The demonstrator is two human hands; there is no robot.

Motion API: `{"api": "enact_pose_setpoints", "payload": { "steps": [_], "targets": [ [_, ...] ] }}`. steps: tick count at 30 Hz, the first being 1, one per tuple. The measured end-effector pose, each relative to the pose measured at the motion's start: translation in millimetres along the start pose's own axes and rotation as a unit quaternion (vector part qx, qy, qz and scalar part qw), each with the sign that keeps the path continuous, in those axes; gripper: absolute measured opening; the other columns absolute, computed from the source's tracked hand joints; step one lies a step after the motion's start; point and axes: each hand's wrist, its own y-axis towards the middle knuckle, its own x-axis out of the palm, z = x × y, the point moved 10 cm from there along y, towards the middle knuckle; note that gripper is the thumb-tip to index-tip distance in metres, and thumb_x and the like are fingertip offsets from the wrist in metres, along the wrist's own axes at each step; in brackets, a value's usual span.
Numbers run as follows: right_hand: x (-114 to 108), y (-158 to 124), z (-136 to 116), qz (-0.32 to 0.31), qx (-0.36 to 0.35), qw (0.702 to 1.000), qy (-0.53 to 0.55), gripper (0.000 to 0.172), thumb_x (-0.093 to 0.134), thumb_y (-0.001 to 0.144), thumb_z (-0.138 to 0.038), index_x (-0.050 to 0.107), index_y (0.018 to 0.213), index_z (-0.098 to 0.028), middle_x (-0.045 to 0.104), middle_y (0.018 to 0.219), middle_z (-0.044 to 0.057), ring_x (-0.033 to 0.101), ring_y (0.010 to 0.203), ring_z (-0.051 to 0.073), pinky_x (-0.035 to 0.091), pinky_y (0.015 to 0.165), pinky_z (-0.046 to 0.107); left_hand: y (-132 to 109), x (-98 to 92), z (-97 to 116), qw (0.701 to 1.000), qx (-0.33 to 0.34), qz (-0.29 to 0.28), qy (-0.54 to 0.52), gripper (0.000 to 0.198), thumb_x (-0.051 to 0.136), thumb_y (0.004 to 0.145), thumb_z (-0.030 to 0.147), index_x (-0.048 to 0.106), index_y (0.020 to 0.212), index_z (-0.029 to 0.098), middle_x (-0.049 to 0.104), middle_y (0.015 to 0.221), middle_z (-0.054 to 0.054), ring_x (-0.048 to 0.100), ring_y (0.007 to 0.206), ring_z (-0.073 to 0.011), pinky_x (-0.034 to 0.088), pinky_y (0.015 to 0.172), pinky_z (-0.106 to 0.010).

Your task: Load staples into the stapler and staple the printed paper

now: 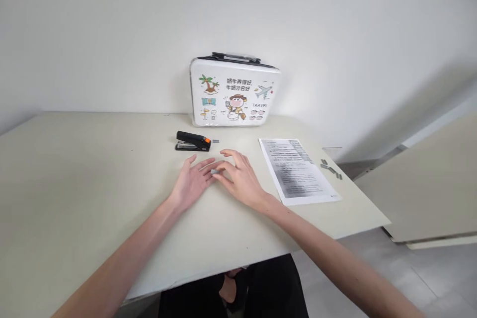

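Of two hands (191, 182), the right (243, 179) pinches one staple strip (214, 171) near one stapler (193, 141).

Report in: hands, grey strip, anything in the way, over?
Right hand pinching small grey strip. Left hand open beside it. Black stapler beyond both hands, not blocking.

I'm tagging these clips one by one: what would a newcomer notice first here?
Probably the cartoon-printed white case, standing at the back of the table. Next, the black stapler, in front of the case's left end. Nearer the viewer, the right hand pinches a small grey strip beside the open left hand.
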Motion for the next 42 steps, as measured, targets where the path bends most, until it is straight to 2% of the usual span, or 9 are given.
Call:
{"api": "enact_pose_setpoints", "payload": {
  "steps": [5,9,12,17,21,27,35,38,42],
  "targets": [
    [-76,-53,76,0.043,0.046,0.995,-0.082,0.014,0.059,0.104,-0.033,0.070,0.105,-0.024,0.062,0.137,0.013,0.061,0.128,0.029,0.051,0.107,0.052,2,-4.3,5,0.999,0.006,0.032,0.024,0.041,0.047,0.104,0.041,0.071,0.116,0.011,0.073,0.125,-0.023,0.072,0.116,-0.0324,0.058,0.101,-0.042],
    [-138,-118,164,0.054,0.141,0.975,-0.162,0.023,0.054,0.104,-0.038,0.070,0.105,-0.022,0.062,0.136,0.015,0.067,0.116,0.031,0.054,0.098,0.053,1,-5.0,7,0.997,0.005,0.054,0.051,0.035,0.049,0.104,0.036,0.073,0.107,0.011,0.075,0.110,-0.018,0.074,0.098,-0.0254,0.061,0.089,-0.035],
    [-181,-167,222,0.057,0.237,0.941,-0.234,0.026,0.057,0.100,-0.041,0.072,0.101,-0.021,0.063,0.135,0.016,0.068,0.110,0.033,0.053,0.096,0.052,1,-0.8,7,0.996,0.005,0.055,0.063,0.031,0.051,0.103,0.032,0.074,0.102,0.011,0.073,0.097,-0.014,0.072,0.085,-0.0217,0.061,0.081,-0.032],
    [-212,-214,271,0.035,0.331,0.894,-0.300,0.029,0.055,0.097,-0.039,0.076,0.103,-0.019,0.063,0.136,0.018,0.063,0.120,0.035,0.049,0.101,0.050,1,3.7,10,0.997,0.011,0.051,0.065,0.029,0.050,0.104,0.030,0.073,0.100,0.012,0.070,0.090,-0.012,0.068,0.079,-0.0198,0.060,0.075,-0.030],
    [-211,-221,269,0.049,0.348,0.891,-0.287,0.032,0.056,0.096,-0.040,0.074,0.112,-0.019,0.064,0.134,0.019,0.062,0.121,0.036,0.048,0.102,0.050,0,2.5,13,0.996,0.019,0.053,0.067,0.029,0.051,0.104,0.031,0.072,0.099,0.012,0.068,0.088,-0.011,0.067,0.078,-0.0194,0.060,0.072,-0.030],
    [-189,-219,224,0.075,0.279,0.941,-0.175,0.041,0.047,0.104,-0.048,0.069,0.125,-0.021,0.068,0.135,0.016,0.063,0.127,0.034,0.050,0.109,0.051,-1,2.7,14,0.996,0.019,0.049,0.073,0.030,0.050,0.104,0.030,0.072,0.098,0.011,0.066,0.087,-0.011,0.066,0.077,-0.0194,0.060,0.071,-0.030],
    [-149,-218,203,-0.075,0.280,0.950,-0.116,0.059,0.038,0.108,-0.058,0.048,0.160,-0.030,0.034,0.172,0.004,0.026,0.161,0.030,0.029,0.130,0.055,0,2.8,14,0.996,0.017,0.042,0.081,0.032,0.052,0.104,0.032,0.074,0.098,0.011,0.066,0.089,-0.010,0.065,0.077,-0.0191,0.059,0.073,-0.030],
    [-140,-215,194,-0.108,0.278,0.947,-0.121,0.059,0.036,0.109,-0.058,0.047,0.160,-0.031,0.031,0.172,0.003,0.023,0.162,0.028,0.021,0.132,0.055,3,1.8,15,0.995,0.021,0.032,0.092,0.032,0.054,0.103,0.035,0.074,0.098,0.011,0.067,0.090,-0.011,0.065,0.079,-0.0193,0.059,0.074,-0.030],
    [-128,-208,159,-0.106,0.236,0.958,-0.121,0.054,0.037,0.111,-0.053,0.052,0.157,-0.030,0.038,0.169,0.005,0.030,0.160,0.029,0.026,0.131,0.056,6,2.9,16,0.986,0.053,0.009,0.158,0.031,0.066,0.096,0.043,0.075,0.095,0.014,0.069,0.089,-0.009,0.064,0.079,-0.0199,0.057,0.077,-0.032]
  ]
}}
